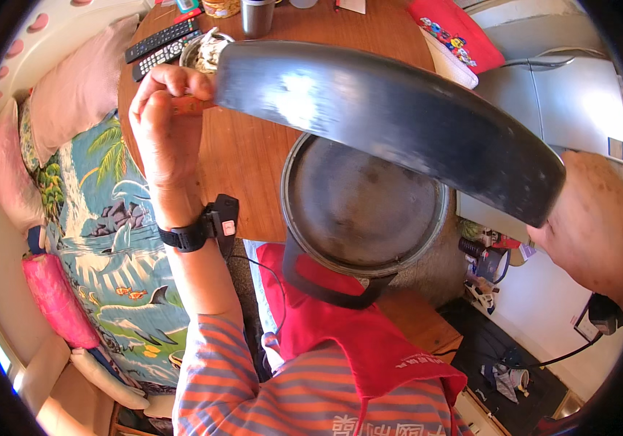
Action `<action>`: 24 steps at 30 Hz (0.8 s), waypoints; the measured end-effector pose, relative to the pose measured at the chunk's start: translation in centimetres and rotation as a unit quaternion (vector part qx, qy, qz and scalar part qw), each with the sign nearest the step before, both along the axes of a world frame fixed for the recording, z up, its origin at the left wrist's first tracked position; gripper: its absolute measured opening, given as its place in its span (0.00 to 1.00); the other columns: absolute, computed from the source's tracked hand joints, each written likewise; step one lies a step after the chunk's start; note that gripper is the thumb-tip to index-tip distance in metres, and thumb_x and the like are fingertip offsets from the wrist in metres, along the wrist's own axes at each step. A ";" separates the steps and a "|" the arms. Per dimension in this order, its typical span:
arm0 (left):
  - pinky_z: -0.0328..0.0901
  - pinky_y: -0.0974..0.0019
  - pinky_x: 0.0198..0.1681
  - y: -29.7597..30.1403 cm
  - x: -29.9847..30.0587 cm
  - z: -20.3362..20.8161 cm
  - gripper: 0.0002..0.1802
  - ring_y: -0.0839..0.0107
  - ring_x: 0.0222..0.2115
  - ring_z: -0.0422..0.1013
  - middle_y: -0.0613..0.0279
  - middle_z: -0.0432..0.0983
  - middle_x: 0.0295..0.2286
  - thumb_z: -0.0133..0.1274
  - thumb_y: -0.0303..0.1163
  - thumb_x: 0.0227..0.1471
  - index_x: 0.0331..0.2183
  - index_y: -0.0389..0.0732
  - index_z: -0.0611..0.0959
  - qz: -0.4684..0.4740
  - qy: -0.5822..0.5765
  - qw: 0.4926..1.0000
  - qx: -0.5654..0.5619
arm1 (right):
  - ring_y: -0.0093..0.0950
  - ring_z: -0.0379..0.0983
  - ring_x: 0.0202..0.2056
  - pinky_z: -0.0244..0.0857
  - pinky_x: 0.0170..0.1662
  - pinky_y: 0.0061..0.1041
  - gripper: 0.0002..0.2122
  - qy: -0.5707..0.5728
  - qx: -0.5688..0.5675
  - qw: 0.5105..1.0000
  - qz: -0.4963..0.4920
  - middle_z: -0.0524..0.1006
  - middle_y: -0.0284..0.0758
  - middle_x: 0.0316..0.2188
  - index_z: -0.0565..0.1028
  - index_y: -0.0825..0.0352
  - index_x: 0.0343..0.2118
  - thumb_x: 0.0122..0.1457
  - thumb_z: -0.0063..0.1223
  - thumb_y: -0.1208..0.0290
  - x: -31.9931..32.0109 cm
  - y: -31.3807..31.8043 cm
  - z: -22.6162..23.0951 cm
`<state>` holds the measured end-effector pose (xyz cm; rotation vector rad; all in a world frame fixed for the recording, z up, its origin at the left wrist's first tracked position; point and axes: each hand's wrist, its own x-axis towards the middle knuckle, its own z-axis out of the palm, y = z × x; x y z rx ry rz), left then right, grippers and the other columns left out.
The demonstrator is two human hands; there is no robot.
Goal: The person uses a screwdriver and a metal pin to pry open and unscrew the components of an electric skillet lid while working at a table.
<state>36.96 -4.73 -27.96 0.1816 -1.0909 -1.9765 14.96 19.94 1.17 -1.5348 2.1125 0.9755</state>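
Note:
A large black curved-walled piece, like the side of a round pan (391, 120), is raised and tilted across the view. At its left end, my left hand (173, 120) is closed on a small orange-red piece (189, 105), fingertips against the black edge. My right hand (591, 218) is at the opposite end, its fingers mostly hidden behind the black wall. Below is a dark round pan (358, 203) with a grey rim and a black loop handle facing me. It overlaps the table's near edge. Whether the two black parts are joined is hidden.
Two remote controls (159, 49), a bowl (199, 54) and a metal cup (257, 18) stand on the wooden table (242, 182). A red cloth bag (456, 33) lies at the far right. A sofa with a dolphin-print cover (119, 225) is on the left; a silver fridge (551, 105) is on the right.

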 end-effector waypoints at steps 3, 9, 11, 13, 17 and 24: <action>0.68 0.59 0.40 0.9 -1.1 1.0 0.22 0.64 0.33 0.72 0.56 0.75 0.29 0.59 0.48 0.56 0.32 0.38 0.74 0.000 0.013 1.000 -0.022 | 0.44 0.75 0.36 0.68 0.41 0.40 0.13 0.063 0.006 0.997 -0.051 0.76 0.45 0.29 0.75 0.69 0.37 0.51 0.63 0.70 0.2 0.5 0.7; 0.75 0.49 0.40 1.9 -1.4 2.2 0.14 0.56 0.32 0.77 0.54 0.75 0.27 0.56 0.37 0.57 0.30 0.36 0.74 -0.008 0.043 0.999 -0.030 | 0.43 0.74 0.42 0.67 0.46 0.38 0.18 0.120 0.081 0.985 -0.096 0.76 0.45 0.36 0.74 0.67 0.42 0.50 0.67 0.68 0.0 -0.4 1.3; 0.76 0.48 0.40 3.0 -1.8 2.8 0.05 0.56 0.31 0.77 0.50 0.75 0.26 0.49 0.27 0.55 0.30 0.35 0.73 -0.002 0.041 0.999 -0.005 | 0.43 0.74 0.44 0.67 0.48 0.37 0.20 0.173 0.089 0.970 -0.146 0.76 0.44 0.37 0.74 0.67 0.44 0.49 0.68 0.68 -0.1 0.3 1.9; 0.76 0.50 0.42 4.0 -1.0 3.3 0.05 0.57 0.32 0.78 0.49 0.77 0.27 0.50 0.26 0.55 0.30 0.34 0.73 0.002 0.020 1.000 -0.001 | 0.42 0.74 0.44 0.67 0.50 0.36 0.22 0.152 0.073 0.978 -0.125 0.76 0.44 0.38 0.73 0.66 0.46 0.49 0.68 0.67 -1.4 1.4 1.9; 0.75 0.51 0.45 5.7 -1.9 4.6 0.03 0.60 0.35 0.78 0.48 0.79 0.30 0.51 0.21 0.53 0.32 0.32 0.74 -0.001 0.039 0.999 0.002 | 0.42 0.75 0.44 0.68 0.51 0.35 0.24 0.139 0.083 0.975 -0.152 0.76 0.44 0.39 0.72 0.65 0.48 0.49 0.68 0.65 -3.5 3.4 2.1; 0.74 0.51 0.47 5.7 -3.7 5.8 0.03 0.60 0.35 0.77 0.47 0.78 0.29 0.51 0.18 0.53 0.32 0.30 0.74 -0.017 0.066 0.997 -0.030 | 0.42 0.75 0.43 0.69 0.50 0.36 0.22 0.137 0.041 0.969 -0.203 0.76 0.44 0.39 0.73 0.66 0.47 0.50 0.67 0.65 -4.8 5.4 3.0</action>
